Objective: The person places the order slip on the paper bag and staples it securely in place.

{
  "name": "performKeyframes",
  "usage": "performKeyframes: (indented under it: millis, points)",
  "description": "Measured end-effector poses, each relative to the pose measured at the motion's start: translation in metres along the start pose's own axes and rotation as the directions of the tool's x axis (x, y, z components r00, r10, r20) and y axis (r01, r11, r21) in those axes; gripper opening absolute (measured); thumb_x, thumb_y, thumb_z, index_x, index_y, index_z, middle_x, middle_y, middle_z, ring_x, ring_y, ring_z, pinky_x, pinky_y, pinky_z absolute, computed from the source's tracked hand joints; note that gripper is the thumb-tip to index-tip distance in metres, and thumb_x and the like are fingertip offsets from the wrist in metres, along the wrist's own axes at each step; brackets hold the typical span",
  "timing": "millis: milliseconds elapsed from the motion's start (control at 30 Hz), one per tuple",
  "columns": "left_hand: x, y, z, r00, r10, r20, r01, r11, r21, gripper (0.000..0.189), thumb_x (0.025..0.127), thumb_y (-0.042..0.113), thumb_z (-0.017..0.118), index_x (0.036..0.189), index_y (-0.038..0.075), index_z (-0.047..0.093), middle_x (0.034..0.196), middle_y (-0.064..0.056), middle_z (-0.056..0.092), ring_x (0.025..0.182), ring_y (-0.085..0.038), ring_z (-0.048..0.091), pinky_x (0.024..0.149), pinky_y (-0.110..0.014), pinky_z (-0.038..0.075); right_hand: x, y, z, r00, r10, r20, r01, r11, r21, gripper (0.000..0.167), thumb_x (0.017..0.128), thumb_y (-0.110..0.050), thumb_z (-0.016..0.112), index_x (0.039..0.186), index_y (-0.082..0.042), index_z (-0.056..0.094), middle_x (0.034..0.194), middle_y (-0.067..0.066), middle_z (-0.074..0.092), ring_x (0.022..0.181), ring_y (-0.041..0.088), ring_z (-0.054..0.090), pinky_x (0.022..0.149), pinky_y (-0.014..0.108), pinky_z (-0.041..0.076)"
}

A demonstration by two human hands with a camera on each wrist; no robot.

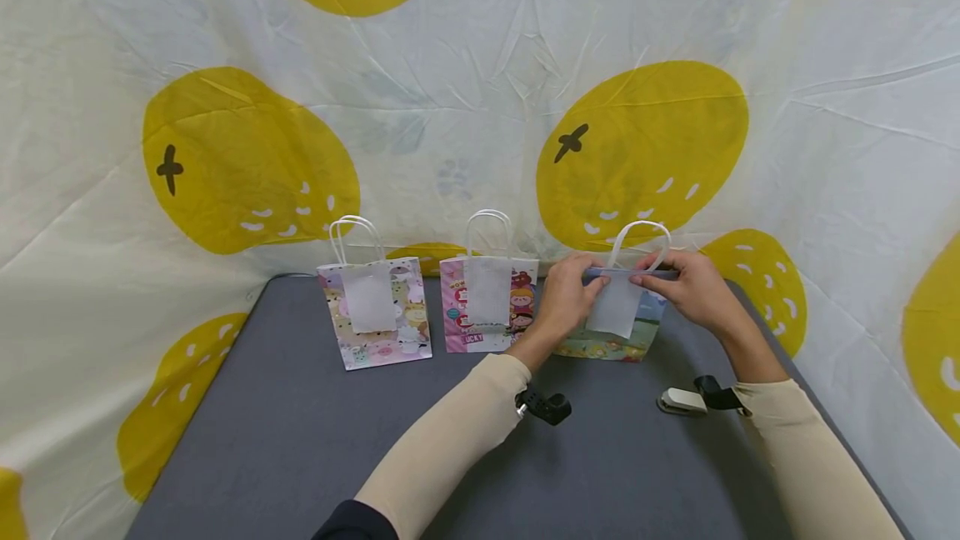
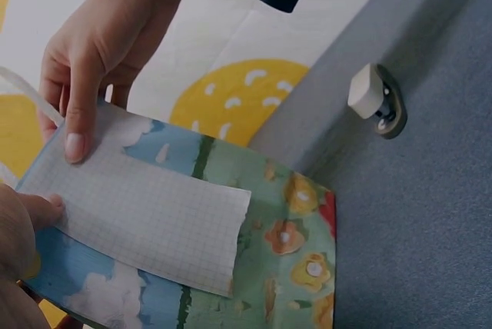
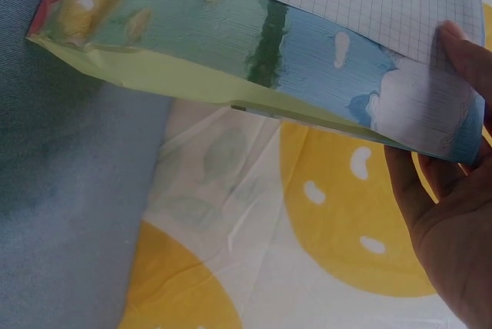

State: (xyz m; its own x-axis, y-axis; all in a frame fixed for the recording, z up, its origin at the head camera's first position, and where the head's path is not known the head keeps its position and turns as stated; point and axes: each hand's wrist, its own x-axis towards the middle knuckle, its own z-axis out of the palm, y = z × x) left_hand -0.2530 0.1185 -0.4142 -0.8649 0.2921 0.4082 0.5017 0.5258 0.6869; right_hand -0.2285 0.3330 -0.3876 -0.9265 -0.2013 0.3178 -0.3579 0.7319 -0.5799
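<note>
A paper gift bag (image 1: 645, 332) with a blue sky and flower print stands at the right, its white handle (image 1: 639, 225) upright. Over its front hangs a white slip of grid paper (image 2: 165, 210) from the top edge. My left hand (image 1: 564, 298) pinches the bag's top left, the thumb on the paper's edge and fingers behind. On the top right, my right hand (image 1: 693, 286) pinches likewise, its thumb pressing the paper and its fingers (image 3: 411, 187) behind the bag. A small white stapler (image 1: 682, 401) lies on the table below the right hand.
Two more gift bags stand to the left: a pink one with cartoon figures (image 1: 453, 332) in the middle and an animal-print one (image 1: 415, 290) farther left. Each has a white paper slip on its front. The grey table (image 1: 300, 457) backs onto a lemon-print cloth (image 1: 465, 48).
</note>
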Motion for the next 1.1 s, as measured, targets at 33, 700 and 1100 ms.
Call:
performKeyframes:
  millis: [33, 700, 1100]
  points:
    - [0.000, 0.000, 0.000, 1.000, 0.002, 0.003, -0.002, 1.000, -0.002, 0.020, 0.096, 0.024, 0.072, 0.113, 0.013, 0.075, 0.116, 0.001, 0.072, 0.110, -0.013, 0.065, 0.096, -0.025, 0.049, 0.000, 0.000, 0.000, 1.000, -0.002, -0.001, 0.002, 1.000, -0.001, 0.011, 0.095, -0.022, 0.074, 0.101, -0.013, 0.075, 0.106, 0.009, 0.072, 0.075, 0.012, 0.060, 0.063, 0.026, 0.048]
    - [0.003, -0.001, -0.001, 0.999, 0.036, 0.032, -0.035, 0.999, -0.014, 0.018, 0.098, 0.024, 0.070, 0.111, 0.014, 0.077, 0.116, 0.002, 0.074, 0.107, -0.010, 0.067, 0.089, -0.021, 0.051, -0.003, -0.002, -0.001, 1.000, 0.001, 0.007, -0.001, 1.000, -0.016, 0.012, 0.095, -0.024, 0.073, 0.102, -0.015, 0.075, 0.106, 0.006, 0.072, 0.080, 0.011, 0.061, 0.066, 0.025, 0.049]
    - [0.004, -0.002, -0.003, 0.997, 0.045, 0.060, -0.043, 0.999, -0.030, 0.020, 0.099, 0.024, 0.068, 0.114, 0.013, 0.076, 0.118, 0.001, 0.074, 0.108, -0.011, 0.067, 0.090, -0.021, 0.051, -0.025, 0.003, -0.009, 1.000, 0.017, -0.021, -0.017, 1.000, 0.002, 0.035, 0.092, -0.020, 0.076, 0.124, -0.010, 0.065, 0.123, 0.011, 0.065, 0.111, 0.027, 0.061, 0.095, 0.059, 0.047]
